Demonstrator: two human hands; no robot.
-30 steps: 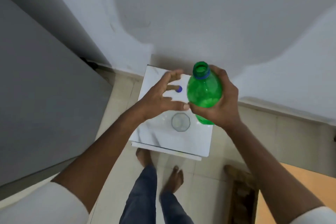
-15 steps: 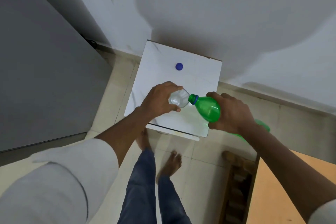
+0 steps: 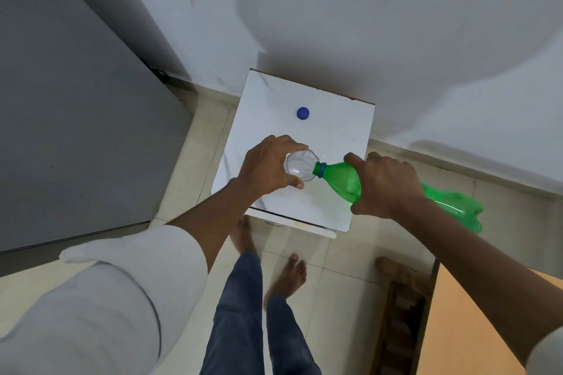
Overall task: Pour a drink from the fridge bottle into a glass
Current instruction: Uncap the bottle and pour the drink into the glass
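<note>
A green plastic bottle (image 3: 341, 179) lies tipped almost flat, its open blue-ringed neck over the rim of a clear glass (image 3: 300, 165). My right hand (image 3: 385, 184) is wrapped around the bottle's middle; its base sticks out to the right. My left hand (image 3: 269, 169) grips the glass from the left side, above the small white table (image 3: 341, 131). The bottle's blue cap (image 3: 302, 113) lies on the table behind the glass. I cannot tell whether liquid flows.
A grey fridge door (image 3: 76, 131) stands to the left. White walls close the corner behind the table. A wooden stool (image 3: 399, 313) and an orange surface (image 3: 475, 329) are at the lower right. My bare feet stand on the tiled floor in front of the table.
My left hand left the cap on the table and took hold of the glass. My right hand tipped the bottle from upright down to the glass's rim.
</note>
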